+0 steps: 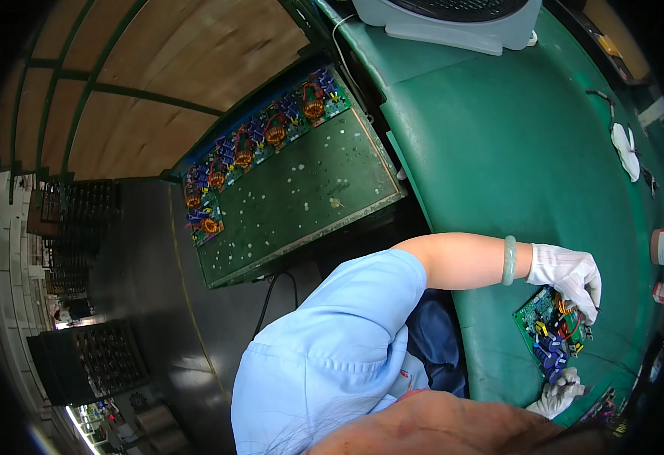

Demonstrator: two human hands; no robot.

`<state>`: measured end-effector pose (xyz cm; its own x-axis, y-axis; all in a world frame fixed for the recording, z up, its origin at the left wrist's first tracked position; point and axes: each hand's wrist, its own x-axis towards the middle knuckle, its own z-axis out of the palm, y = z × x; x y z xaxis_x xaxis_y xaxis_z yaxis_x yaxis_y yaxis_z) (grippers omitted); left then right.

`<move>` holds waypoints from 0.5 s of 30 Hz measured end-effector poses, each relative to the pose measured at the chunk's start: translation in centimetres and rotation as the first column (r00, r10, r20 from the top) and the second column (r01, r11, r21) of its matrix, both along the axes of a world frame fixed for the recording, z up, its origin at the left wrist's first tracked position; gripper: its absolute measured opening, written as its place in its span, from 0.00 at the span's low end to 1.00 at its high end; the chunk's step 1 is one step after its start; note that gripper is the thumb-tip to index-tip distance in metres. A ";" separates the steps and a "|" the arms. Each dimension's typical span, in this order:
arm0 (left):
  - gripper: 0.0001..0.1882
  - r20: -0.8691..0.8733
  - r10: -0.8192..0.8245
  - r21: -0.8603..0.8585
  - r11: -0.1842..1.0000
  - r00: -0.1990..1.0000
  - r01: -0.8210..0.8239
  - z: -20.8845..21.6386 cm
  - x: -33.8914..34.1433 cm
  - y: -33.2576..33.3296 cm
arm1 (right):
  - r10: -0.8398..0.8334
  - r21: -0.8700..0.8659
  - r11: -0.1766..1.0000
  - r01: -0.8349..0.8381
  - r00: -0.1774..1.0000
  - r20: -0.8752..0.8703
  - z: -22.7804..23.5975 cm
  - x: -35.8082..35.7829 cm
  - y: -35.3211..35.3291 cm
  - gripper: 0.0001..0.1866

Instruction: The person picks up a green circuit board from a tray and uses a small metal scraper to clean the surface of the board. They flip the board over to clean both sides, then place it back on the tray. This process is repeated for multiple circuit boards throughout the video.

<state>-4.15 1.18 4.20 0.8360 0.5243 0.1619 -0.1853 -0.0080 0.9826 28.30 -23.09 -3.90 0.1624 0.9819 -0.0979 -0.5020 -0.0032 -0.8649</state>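
Observation:
A green circuit board with copper-wound coils, purple-blue capacitors and a red wire lies on the green-covered bench. My left hand, in a white glove and with a pale green bangle at the wrist, reaches over its upper end beside a copper coil. Its fingers are bent and closed; what they pinch, if anything, is too small to make out. At the lower end my gloved right hand grips the board beside the capacitors. Part of that hand is hidden by my head and hair.
Several similar boards line the far edge of a green-topped table to the left. A grey fan-like machine stands at the bench's top end. A white item and red-and-white containers sit along the right edge. Another board lies near my right hand.

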 end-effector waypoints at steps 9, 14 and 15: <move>0.19 0.087 -0.006 0.011 1.000 0.996 0.005 -1.0 0.6 0.1 | 0.064 0.068 0.995 -0.066 0.997 0.038 0.5 -1.1 0.4 0.10; 0.21 0.107 -0.025 0.021 1.000 0.994 0.023 -1.1 1.0 0.2 | 0.125 -0.080 0.988 -0.130 0.990 -0.063 -1.5 3.8 -0.7 0.11; 0.21 0.116 -0.021 0.021 1.000 0.993 0.018 -1.1 0.9 0.1 | 0.068 -0.075 0.995 -0.072 0.996 -0.053 -2.1 4.2 -0.8 0.11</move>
<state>-3.21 1.33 3.12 0.8209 0.5040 0.2687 -0.2987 -0.0221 0.9541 32.51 -23.88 -5.96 0.0867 0.9799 -0.1797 -0.5411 -0.1051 -0.8343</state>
